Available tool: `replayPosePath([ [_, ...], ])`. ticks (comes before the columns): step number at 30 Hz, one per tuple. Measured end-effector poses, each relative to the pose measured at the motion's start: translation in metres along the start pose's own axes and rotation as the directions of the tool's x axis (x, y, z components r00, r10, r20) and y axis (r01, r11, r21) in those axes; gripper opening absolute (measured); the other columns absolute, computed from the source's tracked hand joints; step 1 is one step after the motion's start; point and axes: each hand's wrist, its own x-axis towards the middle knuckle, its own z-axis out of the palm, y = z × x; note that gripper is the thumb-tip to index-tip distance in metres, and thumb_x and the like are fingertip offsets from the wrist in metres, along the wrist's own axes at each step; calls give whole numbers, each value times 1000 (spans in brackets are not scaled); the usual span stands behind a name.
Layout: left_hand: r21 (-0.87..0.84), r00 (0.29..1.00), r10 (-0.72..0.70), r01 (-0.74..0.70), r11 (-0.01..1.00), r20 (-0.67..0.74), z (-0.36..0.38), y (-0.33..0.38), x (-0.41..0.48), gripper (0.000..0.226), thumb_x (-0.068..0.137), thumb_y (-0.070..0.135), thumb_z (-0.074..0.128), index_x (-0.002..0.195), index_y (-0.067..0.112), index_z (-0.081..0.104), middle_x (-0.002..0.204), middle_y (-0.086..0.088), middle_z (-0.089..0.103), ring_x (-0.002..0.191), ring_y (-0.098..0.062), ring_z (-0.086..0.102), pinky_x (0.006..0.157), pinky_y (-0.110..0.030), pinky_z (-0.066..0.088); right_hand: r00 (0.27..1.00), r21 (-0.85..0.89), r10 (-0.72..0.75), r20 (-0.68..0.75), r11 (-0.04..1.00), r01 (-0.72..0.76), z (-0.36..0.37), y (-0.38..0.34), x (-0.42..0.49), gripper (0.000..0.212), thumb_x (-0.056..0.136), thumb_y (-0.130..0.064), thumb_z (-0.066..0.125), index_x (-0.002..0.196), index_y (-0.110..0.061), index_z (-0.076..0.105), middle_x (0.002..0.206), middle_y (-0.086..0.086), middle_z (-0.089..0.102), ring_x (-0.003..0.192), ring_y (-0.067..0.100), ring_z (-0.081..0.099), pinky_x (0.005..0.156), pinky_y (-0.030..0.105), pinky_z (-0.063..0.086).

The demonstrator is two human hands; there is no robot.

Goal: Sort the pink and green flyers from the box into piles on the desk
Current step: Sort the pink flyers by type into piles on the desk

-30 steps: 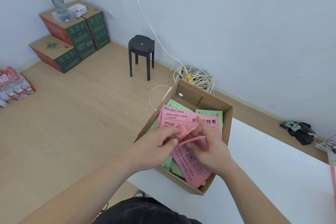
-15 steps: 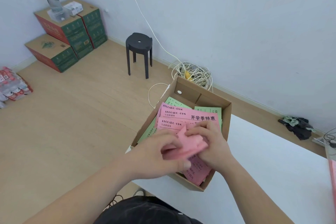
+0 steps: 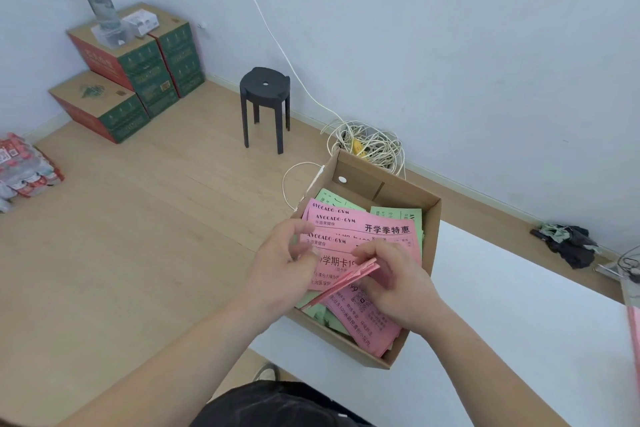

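At the left end of the white desk (image 3: 519, 322), the open cardboard box (image 3: 431, 246) is being kept within easy reach of both hands, so that sheets can be lifted out without stretching. Inside it, pink flyers (image 3: 360, 222) printed AVOCADO-GYM are lying fanned on top, with green flyers (image 3: 398, 213) showing beneath them and along the far side; the 2 colours are being left mixed there, so the sorting is judged to be far from done. A thin bundle of pink flyers (image 3: 349, 279) is being pinched between the thumb and fingers of the right hand (image 3: 398, 284), just above the box's contents, and is being held edge-on to the camera, probably so that its sheets can be squared before being carried off. The left hand (image 3: 280, 267) is being held beside the bundle's lower end with its fingers loosely curled; it is blurred, and whether paper is being touched cannot be told. At the desk's far right edge a pink strip (image 3: 634, 333) is being cropped by the frame; it is judged to be the pink pile, which would explain why only 1 colour is being gathered
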Motion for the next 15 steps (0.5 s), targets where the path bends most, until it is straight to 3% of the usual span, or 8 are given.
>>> replayPosePath([
  [3,142,1000,14,-13,990,-7,1,0,-1,42,95,19,64,124,47,51,115,20,69,90,-3,72,82,-32,62,997,-51,-51,-59,998,48,5,4,0,27,87,-38,75,110,-46,63,109,-30,62,114,0,52,88,29,49],
  [5,252,1000,31,-31,967,5,2,1,-3,48,90,22,64,126,50,50,113,21,70,92,-2,71,83,-29,59,994,-81,-62,-92,995,55,7,4,0,22,86,-38,77,104,-45,65,104,-31,62,109,-2,51,82,26,47],
  [9,242,998,-55,58,969,-22,3,4,-2,48,95,23,64,141,30,52,123,15,64,110,-8,64,98,-31,53,991,-115,-62,-119,992,48,8,3,3,14,88,-42,75,98,-41,66,99,-29,61,106,-3,48,79,25,46],
  [12,236,998,-68,68,969,-8,2,5,-1,50,96,24,64,144,26,52,122,11,64,103,-6,64,96,-29,55,994,-111,-59,-95,993,48,8,4,4,13,89,-42,72,99,-40,65,102,-28,61,107,-1,48,84,29,49],
  [15,238,993,-121,116,964,9,5,8,-3,62,95,21,63,153,26,41,135,10,58,119,-8,57,102,-29,48,997,-67,-73,29,995,74,2,3,10,17,91,-38,71,104,-40,61,128,-26,59,126,6,47,105,39,45],
])
